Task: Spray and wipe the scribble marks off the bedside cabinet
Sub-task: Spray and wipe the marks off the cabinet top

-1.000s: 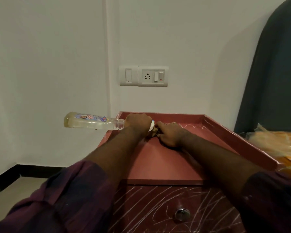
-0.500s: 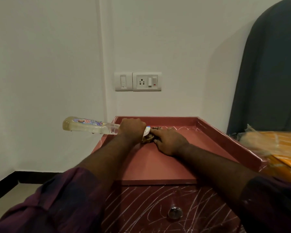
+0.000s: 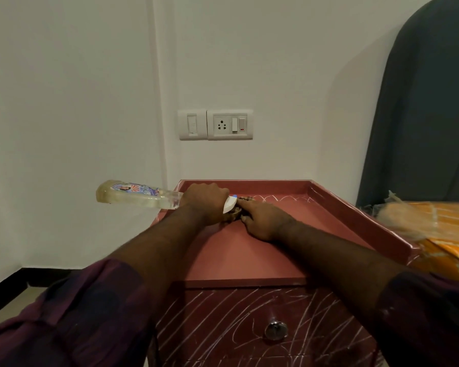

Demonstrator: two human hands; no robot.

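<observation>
The left hand (image 3: 206, 203) is wrapped around the neck and trigger of the spray bottle (image 3: 135, 194), which it holds nearly level with its yellowish body sticking out leftward past the cabinet edge and its white nozzle (image 3: 229, 205) aimed at the cloth (image 3: 232, 217). The right hand (image 3: 265, 221) lies flat on that cloth, fingers fairly straight, pressing it to the top of the bedside cabinet (image 3: 263, 252) near the back left corner. The cloth is mostly hidden under both hands, so whether the nozzle touches it is unclear. The step looks like wetting the cloth. A short squeeze with the nozzle kept close should do, so the liquid lands on the fabric rather than on the wall. The forefinger beside the nozzle would be better drawn back first. White scribble marks (image 3: 281, 199) run along the back of the top, and many more cross the drawer front (image 3: 223, 327) around its metal knob (image 3: 276, 330). The raised rim (image 3: 355, 221) will hem in wiping strokes at the corners. A socket plate (image 3: 229, 125) sits on the wall just above, worth keeping dry, and orange bedding (image 3: 448, 234) crowds the right side.
</observation>
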